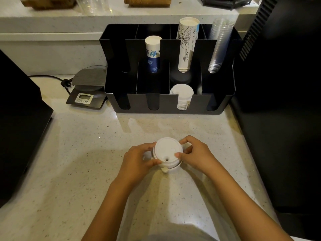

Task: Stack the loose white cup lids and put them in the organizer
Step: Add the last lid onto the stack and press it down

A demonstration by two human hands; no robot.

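A small stack of white cup lids (167, 151) stands on the speckled counter in front of me, the top lid showing its sip hole. My left hand (139, 160) grips the stack from the left, and my right hand (195, 153) pinches it from the right. The black organizer (166, 103) stands behind, at the back of the counter. Its front row holds another stack of white lids (182, 94) in the third slot from the left.
The organizer's back row holds a blue-and-white paper cup stack (153, 53), a tall printed cup stack (187, 44) and clear plastic cups (219, 46). A digital scale (86, 91) sits left of it. Dark machines flank the counter on the left (19, 119) and right (281, 101).
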